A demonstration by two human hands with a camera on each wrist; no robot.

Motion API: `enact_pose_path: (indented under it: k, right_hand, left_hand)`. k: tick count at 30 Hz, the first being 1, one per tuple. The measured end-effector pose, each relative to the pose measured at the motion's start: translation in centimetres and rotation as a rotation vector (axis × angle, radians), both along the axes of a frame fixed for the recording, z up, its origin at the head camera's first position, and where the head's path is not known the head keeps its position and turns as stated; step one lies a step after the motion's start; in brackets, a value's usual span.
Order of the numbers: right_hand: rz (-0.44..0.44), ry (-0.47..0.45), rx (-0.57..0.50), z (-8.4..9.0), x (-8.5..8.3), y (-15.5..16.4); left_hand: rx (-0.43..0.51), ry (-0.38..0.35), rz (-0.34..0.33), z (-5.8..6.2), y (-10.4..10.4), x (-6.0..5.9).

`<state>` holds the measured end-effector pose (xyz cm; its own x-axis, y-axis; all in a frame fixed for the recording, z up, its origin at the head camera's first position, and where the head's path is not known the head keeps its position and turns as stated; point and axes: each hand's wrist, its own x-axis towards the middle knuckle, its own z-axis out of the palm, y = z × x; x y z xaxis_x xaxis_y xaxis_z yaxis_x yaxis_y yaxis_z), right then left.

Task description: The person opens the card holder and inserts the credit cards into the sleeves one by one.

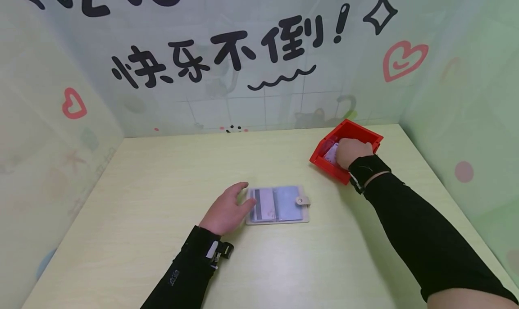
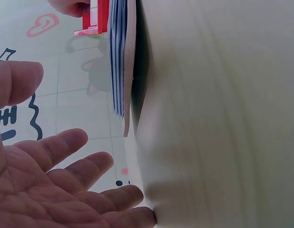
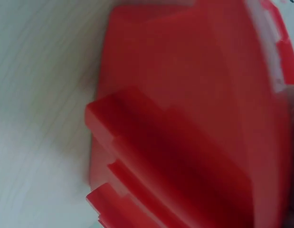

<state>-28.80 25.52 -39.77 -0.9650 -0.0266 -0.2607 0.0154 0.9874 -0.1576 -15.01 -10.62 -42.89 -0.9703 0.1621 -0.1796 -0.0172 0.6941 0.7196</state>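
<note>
An opened card holder (image 1: 287, 205) with clear sleeves lies on the table, a lilac card (image 1: 265, 204) with a dark stripe in its left half and a snap strap (image 1: 302, 201) at its right edge. My left hand (image 1: 230, 210) is beside its left edge, fingers spread; the left wrist view shows a bare palm (image 2: 37, 185) and the sleeves' edges (image 2: 119, 61). My right hand (image 1: 353, 152) reaches into a red plastic bin (image 1: 336, 171), knuckles up, next to pinkish-purple cards (image 1: 331, 154). Its fingertips are hidden, so I cannot tell whether they pinch a card.
The pale wooden table (image 1: 182, 165) is bounded by a printed backdrop (image 1: 227, 111) behind and side panels left and right. The bin stands at the back right, close to the right panel (image 1: 458, 133). In the right wrist view, the bin's red outer wall (image 3: 175, 61) fills most of the picture.
</note>
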Motion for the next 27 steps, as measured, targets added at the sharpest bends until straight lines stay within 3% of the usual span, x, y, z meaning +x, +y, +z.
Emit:
enact_pose_path:
  k: [6, 13, 19, 27]
  right_hand:
    - [-0.028, 0.014, -0.108, 1.1, 0.6, 0.0]
    - [-0.182, 0.185, -0.368, 2.3, 3.0, -0.3]
    - [-0.242, 0.270, -0.555, 2.6, 5.3, -1.3]
    - [-0.226, 0.158, -0.773, 1.2, 8.3, -4.9]
  left_hand:
    - [0.004, -0.004, 0.005, -0.1, 0.0, 0.1]
    - [0.001, 0.003, 0.002, -0.1, 0.0, 0.1]
    - [-0.009, 0.015, -0.010, 0.0, 0.0, 0.0]
    - [0.005, 0.001, -0.009, 0.2, 0.3, 0.3]
